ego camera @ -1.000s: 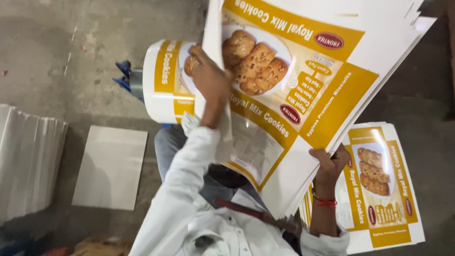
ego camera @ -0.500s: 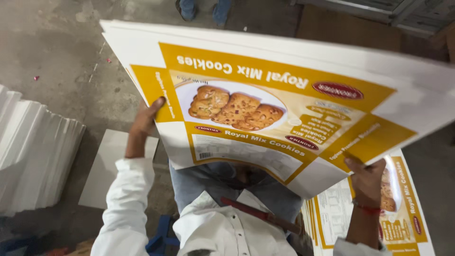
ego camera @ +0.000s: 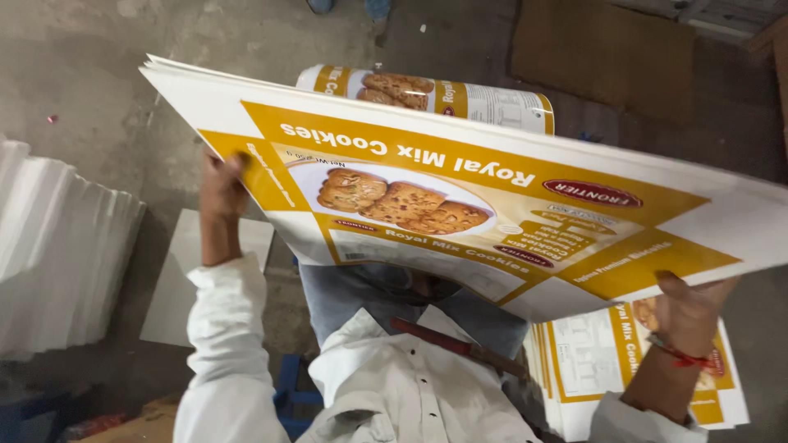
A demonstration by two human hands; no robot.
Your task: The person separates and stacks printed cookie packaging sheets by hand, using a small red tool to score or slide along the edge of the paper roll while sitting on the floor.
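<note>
Stack of printed carton sheets held flat over lap; left hand has its grip closed on the stack's left edge, right hand grips the near right corner from below; step looks like squaring/carrying the stack; next move needs both edges kept level; more sheets on floor by right knee.

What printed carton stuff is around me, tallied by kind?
Held stack of printed sheets: 1
Printed roll: 1
Floor pile of printed sheets: 1
Total: 3
</note>
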